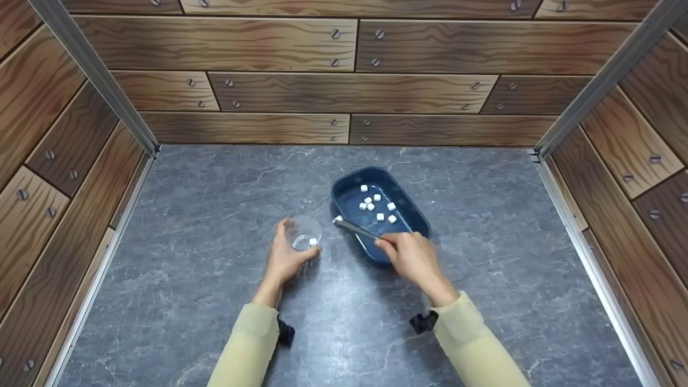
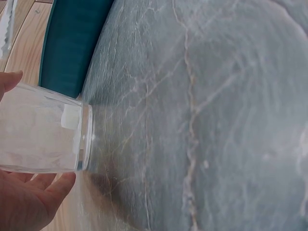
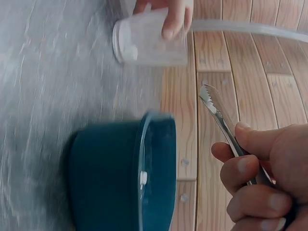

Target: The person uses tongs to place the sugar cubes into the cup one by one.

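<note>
My left hand [image 1: 288, 257] grips a clear plastic cup [image 2: 38, 130] standing on the grey surface, thumb on one side and fingers on the other. One white cube [image 2: 70, 116] lies at the bottom inside the cup. With curled fingers my right hand [image 1: 413, 258] holds metal tongs [image 3: 224, 122] with toothed tips. Their tips point left, between the cup and a dark blue tub [image 1: 414, 207], above the tub's left rim. Something small and white, apparently a cube [image 1: 337, 219], sits at the tips. Several white cubes [image 1: 377, 198] lie scattered on the tub's floor.
The grey marbled surface [image 1: 215, 188] spreads around the cup and tub. Wood-patterned panels [image 1: 279, 91] stand at the back and both sides, with metal strips [image 1: 583, 242] along the edges. A black strap mount [image 1: 424, 322] sits at the right wrist.
</note>
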Motion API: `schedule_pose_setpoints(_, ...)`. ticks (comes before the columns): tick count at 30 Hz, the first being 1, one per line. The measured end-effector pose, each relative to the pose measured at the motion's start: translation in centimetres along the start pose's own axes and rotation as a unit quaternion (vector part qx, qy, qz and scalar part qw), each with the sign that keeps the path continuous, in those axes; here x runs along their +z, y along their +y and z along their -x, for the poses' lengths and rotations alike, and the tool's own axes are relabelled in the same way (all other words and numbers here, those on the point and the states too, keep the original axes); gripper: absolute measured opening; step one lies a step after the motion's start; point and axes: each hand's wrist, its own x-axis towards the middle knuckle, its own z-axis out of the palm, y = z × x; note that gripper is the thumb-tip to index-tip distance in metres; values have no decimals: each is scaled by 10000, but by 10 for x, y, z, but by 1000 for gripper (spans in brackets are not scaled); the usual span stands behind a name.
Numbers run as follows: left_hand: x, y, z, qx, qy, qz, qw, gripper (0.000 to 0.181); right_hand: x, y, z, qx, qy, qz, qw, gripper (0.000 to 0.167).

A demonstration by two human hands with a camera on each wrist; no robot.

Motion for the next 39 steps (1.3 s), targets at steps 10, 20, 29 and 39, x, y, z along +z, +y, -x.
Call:
schedule_pose_setpoints(10, 1, -1, 0, 100, 32, -21, 9999, 95, 12, -27, -4, -628, 223, 136, 9977, 22)
schedule_pose_setpoints(20, 0, 0, -1, 154, 68, -65, 9998, 96, 14, -30, -5, -472, 24, -47, 9989, 31)
schedule_pose_setpoints(29, -1, -2, 0, 87, 245, -348, 9991, 99, 5, -10, -3, 73, 134, -362, 9992, 39)
schedule_pose_setpoints(39, 0, -2, 2, -9, 200, -453, 9988, 102, -5, 18, -1, 855, -26, -255, 9960, 43)
